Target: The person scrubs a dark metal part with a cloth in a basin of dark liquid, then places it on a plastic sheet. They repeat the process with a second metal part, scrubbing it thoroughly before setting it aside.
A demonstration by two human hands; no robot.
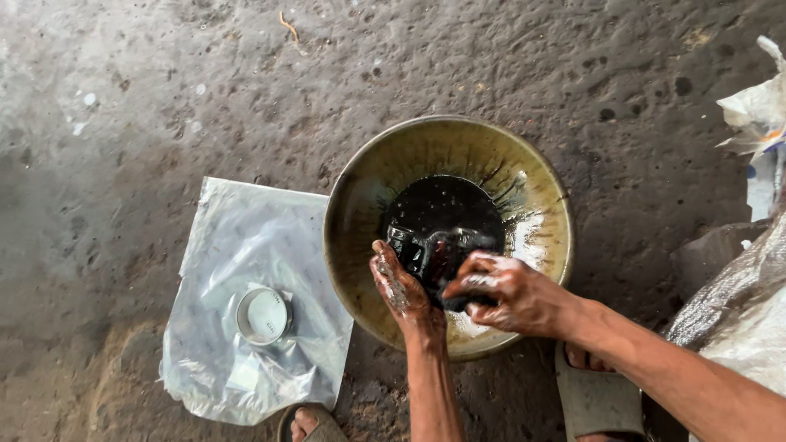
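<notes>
A wide, stained metal bowl [524, 172] sits on the concrete floor with a pool of black oily liquid [446, 205] at its bottom. Both my hands are inside it, wet and grimy. My left hand [399, 285] grips the near left side of a dark, oil-covered metal part [430, 250]. Over the part's right end, my right hand [509, 293] is closed on it. The part is half hidden by my fingers and its exact shape is unclear.
A clear plastic sheet [246, 245] lies left of the bowl with a round silvery metal ring [264, 315] on it. White sacks and crumpled plastic [761, 115] lie at the right edge. My sandalled feet [585, 364] rest near the bottom edge.
</notes>
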